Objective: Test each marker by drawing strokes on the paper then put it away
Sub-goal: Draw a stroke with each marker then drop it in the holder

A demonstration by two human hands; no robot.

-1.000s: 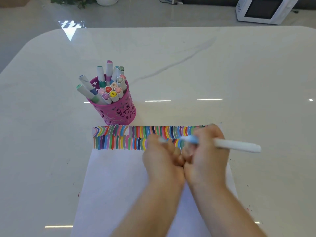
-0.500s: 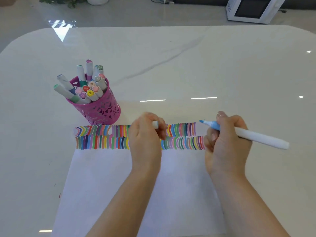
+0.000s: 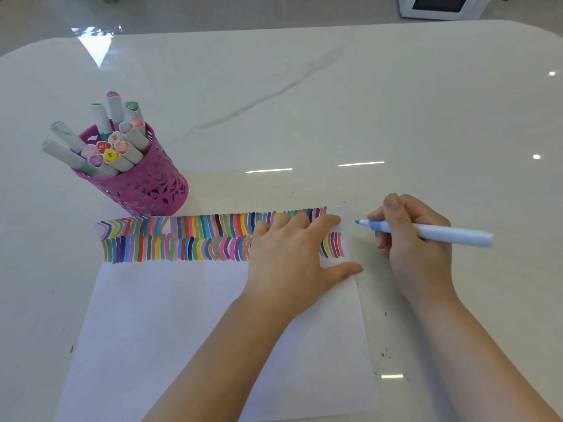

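At the far left, about ten o'clock from the middle of the glossy white table (image 3: 365,102), we see a pink pen holder (image 3: 143,184) of cut-out metal standing upright. A bunch of capped markers (image 3: 115,147) fills it, some leaning out toward nine and ten o'clock, others pointing nearer twelve. The holder's base sits just beside the far edge of the paper (image 3: 182,330); we cannot tell whether the two touch.

The white sheet lies flat at six o'clock. Two rows of short coloured strokes (image 3: 182,236) run along its far edge from nine o'clock toward three.

Next we come to the left hand (image 3: 292,260). It lies palm down on the sheet with the fingers straight and spread, clasping nothing. Its fingers point to about one o'clock and cover the right part of both rows, and its thumb reaches toward three o'clock near the sheet's right edge.

Just past that edge, at three o'clock from the left hand, the right hand (image 3: 414,248) has its fingers and thumb curled round a blue marker (image 3: 432,233). The marker is uncapped and lies nearly level, tip toward nine o'clock, tail toward three. The tip sits just off the paper's far right corner; we cannot tell whether it touches the table.

Beyond the table, at one o'clock, we see part of a white appliance (image 3: 441,6) with a dark front.
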